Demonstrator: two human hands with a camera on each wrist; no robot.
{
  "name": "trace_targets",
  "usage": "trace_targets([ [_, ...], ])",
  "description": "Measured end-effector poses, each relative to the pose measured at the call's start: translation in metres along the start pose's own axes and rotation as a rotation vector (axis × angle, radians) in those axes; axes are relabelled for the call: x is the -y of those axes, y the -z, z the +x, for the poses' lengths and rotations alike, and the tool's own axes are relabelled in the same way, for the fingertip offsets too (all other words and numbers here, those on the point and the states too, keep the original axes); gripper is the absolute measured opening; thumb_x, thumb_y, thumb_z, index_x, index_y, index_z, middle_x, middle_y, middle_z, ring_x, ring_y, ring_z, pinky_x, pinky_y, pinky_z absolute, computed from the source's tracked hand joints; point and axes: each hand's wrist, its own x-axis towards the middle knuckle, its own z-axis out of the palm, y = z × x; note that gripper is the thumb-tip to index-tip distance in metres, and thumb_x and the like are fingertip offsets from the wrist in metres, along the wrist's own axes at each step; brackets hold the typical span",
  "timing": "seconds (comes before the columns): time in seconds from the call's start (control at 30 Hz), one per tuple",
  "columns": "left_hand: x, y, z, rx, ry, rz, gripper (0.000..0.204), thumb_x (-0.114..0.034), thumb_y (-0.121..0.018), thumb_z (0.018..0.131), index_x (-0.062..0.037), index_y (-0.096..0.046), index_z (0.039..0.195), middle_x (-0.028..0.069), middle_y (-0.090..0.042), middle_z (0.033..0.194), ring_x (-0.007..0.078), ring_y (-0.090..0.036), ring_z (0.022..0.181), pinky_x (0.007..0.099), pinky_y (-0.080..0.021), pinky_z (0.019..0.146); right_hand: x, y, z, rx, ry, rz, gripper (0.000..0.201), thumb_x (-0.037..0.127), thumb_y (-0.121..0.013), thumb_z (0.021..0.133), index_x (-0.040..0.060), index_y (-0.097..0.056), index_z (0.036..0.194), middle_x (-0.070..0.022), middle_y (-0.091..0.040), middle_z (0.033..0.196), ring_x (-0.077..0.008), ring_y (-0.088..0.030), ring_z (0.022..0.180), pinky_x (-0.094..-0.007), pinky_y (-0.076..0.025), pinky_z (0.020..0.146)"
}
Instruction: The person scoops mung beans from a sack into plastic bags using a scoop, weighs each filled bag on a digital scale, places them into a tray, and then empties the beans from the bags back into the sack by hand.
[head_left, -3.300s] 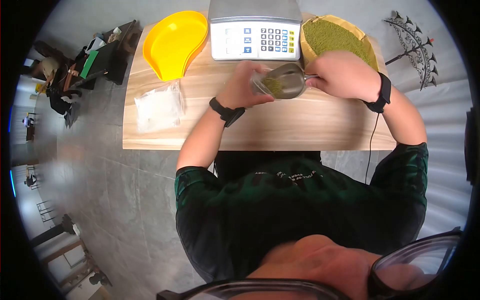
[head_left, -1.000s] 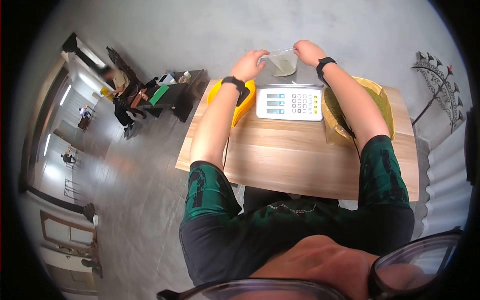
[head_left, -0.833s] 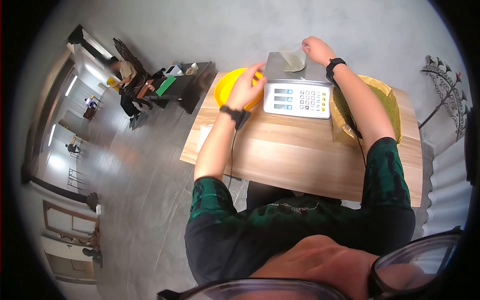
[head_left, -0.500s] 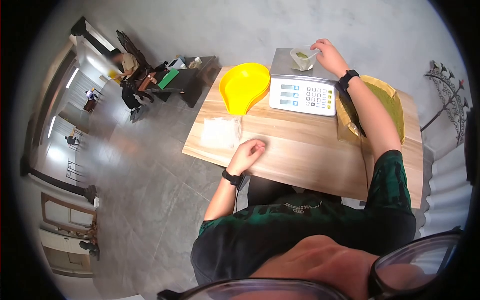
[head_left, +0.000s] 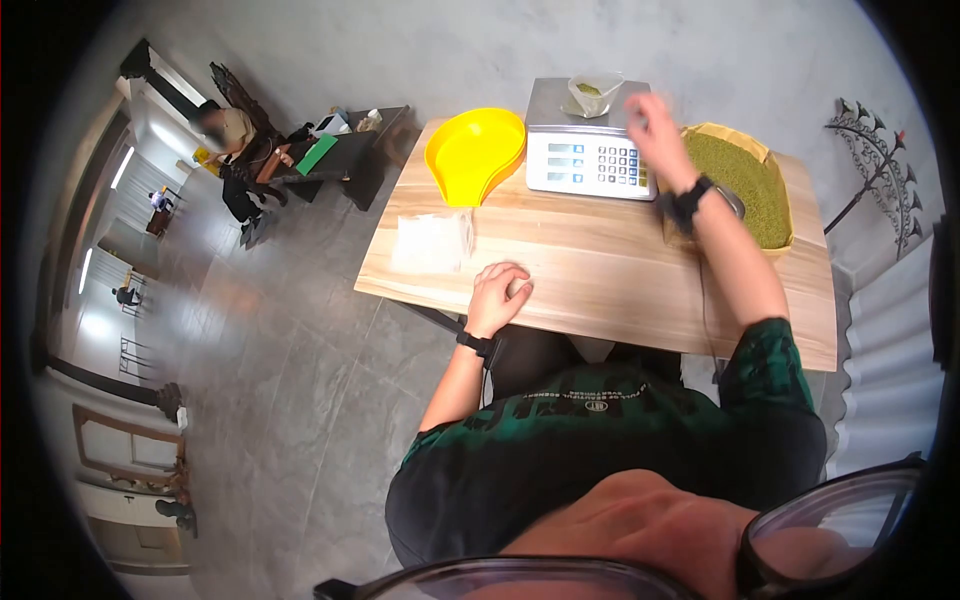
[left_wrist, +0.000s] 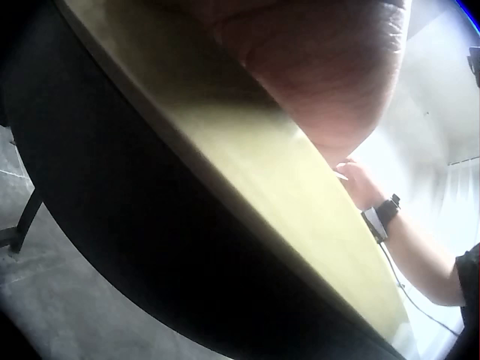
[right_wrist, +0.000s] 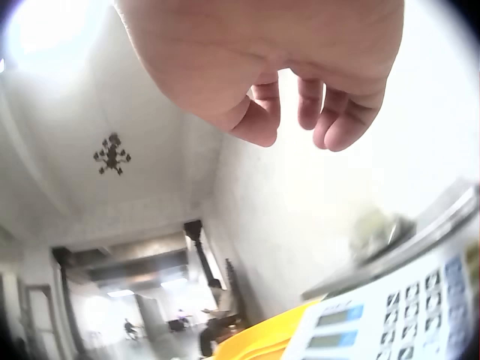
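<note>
A clear plastic bag [head_left: 598, 98] with some green grains inside stands on the metal pan of the white digital scale [head_left: 590, 172]. Just to the right of the bag, my right hand [head_left: 657, 138] hovers over the scale's right side with its fingers loosely bent. Nothing is between the fingers in the right wrist view, where the scale's keypad and display [right_wrist: 337, 330] show below. My left hand [head_left: 497, 300] rests at the table's front edge, loosely curled and holding nothing. A paper sack [head_left: 785, 250] full of green grains stands to the right, partly behind my right wrist.
A yellow scoop-shaped tray [head_left: 475, 155] lies left of the scale on the wooden table [head_left: 600, 260]. In front of it is a pile of clear plastic bags [head_left: 428, 245]. A dark metal scoop [head_left: 732, 202] sits in the sack. Another person [head_left: 235, 135] sits at a far table.
Earlier my right hand tipped grains from a scoop into the bag my left hand held. The bag then went onto the scale; my left hand withdrew to the table edge, and my right released it.
</note>
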Motion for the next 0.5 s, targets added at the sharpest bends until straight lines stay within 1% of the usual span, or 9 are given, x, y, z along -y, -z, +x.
trace_targets([
  [0.03,0.000,0.000,0.001,-0.016,-0.009,-0.015,0.022,-0.023,-0.071,0.078,-0.0092,-0.068,0.095,0.0073,-0.067,0.101,0.0324,-0.058,0.105,0.0416,-0.042,0.095,-0.004,-0.013,-0.021,0.021,0.024,0.129,0.019,0.003,-0.057,0.086,0.0070,-0.058,0.104,-0.0094,-0.057,0.101,-0.0182,-0.057,0.087,-0.0296,-0.047,0.075],
  [0.07,0.004,-0.002,0.003,-0.022,-0.014,-0.020,0.022,-0.023,-0.071,0.078,-0.0092,-0.068,0.095,0.0073,-0.067,0.101,0.0324,-0.058,0.105,0.0416,-0.042,0.095,-0.002,-0.018,-0.045,0.204,-0.279,0.356,0.012,0.008,-0.058,0.088,0.0098,-0.058,0.100,-0.0023,-0.056,0.087,-0.0135,-0.057,0.080,-0.0266,-0.047,0.071],
  [0.1,0.010,-0.005,0.006,0.027,0.048,-0.097,0.020,-0.021,-0.070,0.081,-0.0081,-0.067,0.095,0.0064,-0.067,0.097,0.0288,-0.061,0.099,0.0386,-0.044,0.092,0.015,-0.022,-0.064,0.303,-0.459,0.581,0.007,0.011,-0.059,0.090,0.0128,-0.058,0.096,0.0030,-0.054,0.080,-0.0091,-0.055,0.075,-0.0238,-0.045,0.067],
  [0.17,0.008,-0.011,0.018,0.080,0.098,-0.175,0.018,-0.019,-0.069,0.084,-0.0070,-0.066,0.096,0.0055,-0.068,0.094,0.0252,-0.063,0.094,0.0357,-0.046,0.089,0.007,-0.043,-0.100,0.384,-0.673,0.847,0.004,0.014,-0.058,0.092,0.0135,-0.056,0.090,0.0021,-0.057,0.082,-0.0076,-0.056,0.075,-0.0229,-0.044,0.064],
  [0.2,0.001,-0.017,0.029,0.131,0.186,-0.442,0.014,-0.016,-0.066,0.088,-0.0056,-0.065,0.097,0.0043,-0.068,0.093,0.0182,-0.062,0.088,0.0292,-0.046,0.082,-0.001,-0.052,-0.114,0.431,-0.758,0.971,0.005,0.014,-0.057,0.094,0.0135,-0.056,0.089,0.0012,-0.058,0.082,-0.0076,-0.056,0.074,-0.0231,-0.044,0.064],
  [0.23,-0.006,-0.024,0.041,0.183,0.273,-0.705,0.011,-0.013,-0.063,0.091,-0.0042,-0.065,0.098,0.0031,-0.067,0.092,0.0113,-0.061,0.083,0.0227,-0.046,0.076,-0.007,-0.060,-0.125,0.421,-0.750,0.969,0.005,0.014,-0.057,0.094,0.0135,-0.056,0.089,0.0012,-0.058,0.082,-0.0076,-0.056,0.074,-0.0231,-0.044,0.064],
  [0.27,-0.010,-0.034,0.054,0.226,0.197,-0.781,0.012,-0.014,-0.058,0.096,-0.0034,-0.063,0.099,-0.0011,-0.065,0.090,0.0069,-0.058,0.081,0.0212,-0.046,0.074,-0.013,-0.069,-0.133,0.402,-0.783,1.063,0.006,0.014,-0.056,0.095,0.0130,-0.055,0.089,0.0006,-0.058,0.083,-0.0083,-0.056,0.074,-0.0233,-0.044,0.064],
  [0.43,-0.047,-0.083,0.116,0.482,0.240,-0.960,0.012,-0.020,-0.058,0.097,-0.0088,-0.063,0.096,-0.0018,-0.064,0.086,0.0045,-0.054,0.074,0.0192,-0.043,0.066,-0.035,-0.095,-0.154,0.321,-0.687,1.393,0.008,0.013,-0.051,0.098,0.0092,-0.058,0.100,-0.0022,-0.063,0.091,-0.0120,-0.061,0.078,-0.0245,-0.047,0.065],
  [0.5,-0.046,-0.107,0.130,0.493,0.184,-0.962,0.013,-0.022,-0.057,0.098,-0.0101,-0.062,0.094,-0.0021,-0.063,0.083,0.0042,-0.051,0.067,0.0183,-0.040,0.059,-0.041,-0.095,-0.157,0.089,-0.704,1.278,0.016,0.016,-0.048,0.100,0.0069,-0.058,0.109,-0.0059,-0.064,0.098,-0.0144,-0.063,0.082,-0.0265,-0.049,0.067],
])
